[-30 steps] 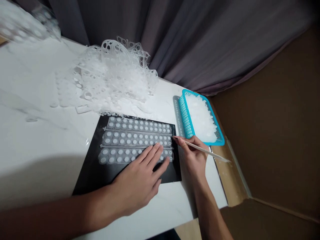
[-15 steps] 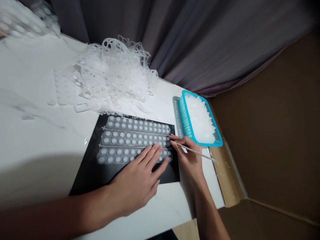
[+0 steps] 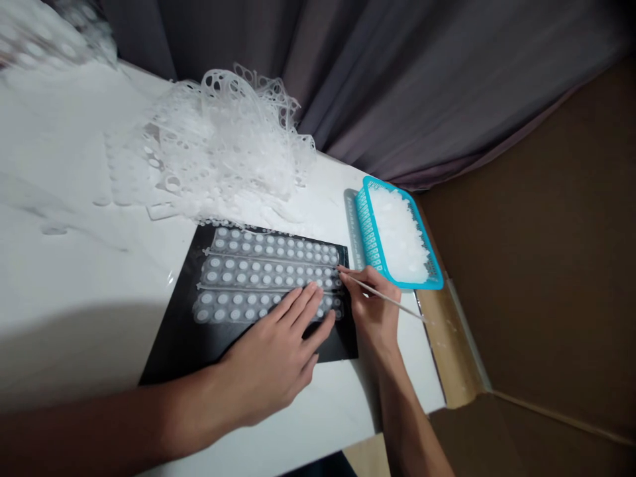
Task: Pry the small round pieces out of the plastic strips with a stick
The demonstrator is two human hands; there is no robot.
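A translucent sheet (image 3: 241,267) with rows of round white discs lies on a black mat (image 3: 171,331). My left hand (image 3: 275,351) rests flat over the sheet's lower right part, fingers stretched out, hiding some of the discs. At the sheet's right edge, my right hand (image 3: 375,308) pinches a thin pale stick (image 3: 392,301). The stick slants down to the right past the hand. Its working tip, between the fingertips and the sheet, is too small to make out.
Behind the mat is a heap of translucent perforated sheets (image 3: 228,139). A blue basket (image 3: 368,228) filled with small white pieces stands at the right, near the table edge. More disc sheets (image 3: 44,36) lie at the far left, and a dark curtain (image 3: 397,86) hangs behind.
My right hand has shifted slightly at the sheet's right edge, its fingers drawn closer together around the stick. My left hand stays in place on the sheet.
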